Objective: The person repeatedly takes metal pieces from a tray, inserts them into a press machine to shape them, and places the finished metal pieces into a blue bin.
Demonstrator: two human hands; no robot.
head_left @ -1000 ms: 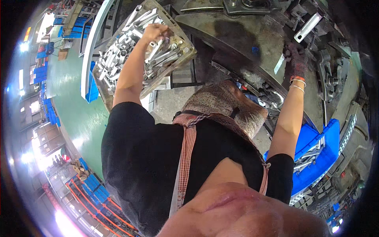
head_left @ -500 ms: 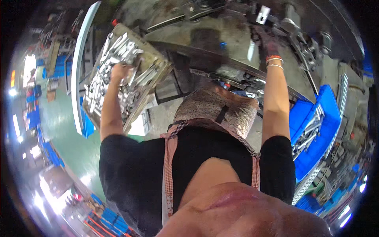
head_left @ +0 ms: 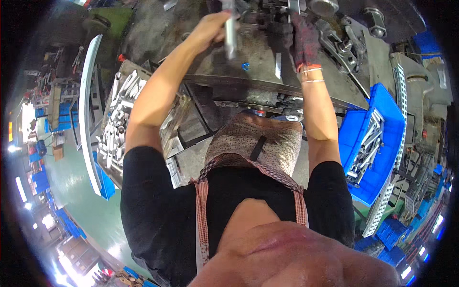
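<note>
My left hand (head_left: 213,29) is closed around a silver wrench-like metal piece (head_left: 231,38), held over the dark metal work table (head_left: 210,67); the piece is smeared by motion. To its right, my right hand (head_left: 304,42), in a dark reddish glove, reaches up to a dark fixture at the far side of the table. Just beyond its fingertips a bright metal part (head_left: 293,5) stands at the fixture. The fingers blend into the dark metal, so their grip is hidden. Between my hands lie a small blue ring-shaped thing (head_left: 245,66) and a pale flat strip (head_left: 278,65).
A tray heaped with silver metal pieces (head_left: 114,126) stands at the left, partly behind my left arm. On the right, a blue bin (head_left: 389,129) holds several similar pieces (head_left: 368,148). Clamp-like metal parts (head_left: 344,45) and a large bolt (head_left: 375,24) sit right of my glove.
My left hand has come out of the left tray, moving up and right over the table with a metal piece in it. The right hand stays by the fixture as the view shifts.
</note>
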